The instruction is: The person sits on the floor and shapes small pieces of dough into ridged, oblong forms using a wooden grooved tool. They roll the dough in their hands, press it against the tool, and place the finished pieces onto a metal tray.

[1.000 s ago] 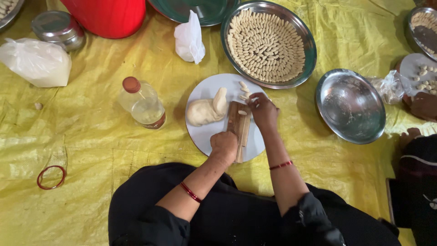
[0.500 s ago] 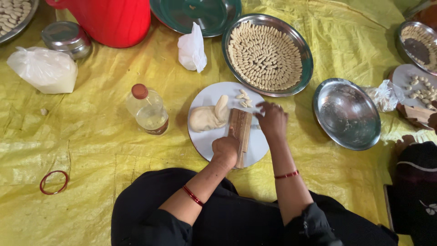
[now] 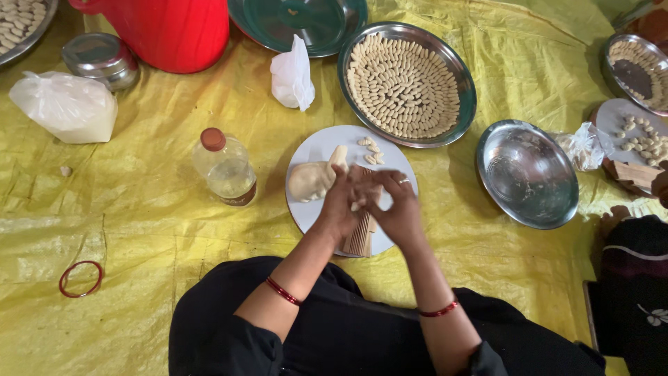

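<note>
- Left hand [image 3: 341, 202] and right hand [image 3: 393, 205] meet at frame centre, over the white plate [image 3: 313, 150].
- Fingers of both curl inward around something small between them; it's hidden, so grip contents can't be told.
- Ridged wooden board [image 3: 360, 237] lies on the plate's lower part, directly under the hands, lower end sticking out below them.
- Dough lump [image 3: 312, 179] sits on the plate's left half, just beside the left hand.
- A few small shaped dough pieces [image 3: 369, 150] lie on the plate's upper edge.
- Steel tray of shaped pieces [image 3: 407, 83] upper centre, near the plate.
- Empty steel bowl [image 3: 527, 174] right of centre.
- Oil bottle [image 3: 224, 167] left of the plate, upright.
- Everything rests on a yellow sheet [image 3: 139, 230].
- Red bangle [image 3: 81, 278] lies lower left.
</note>
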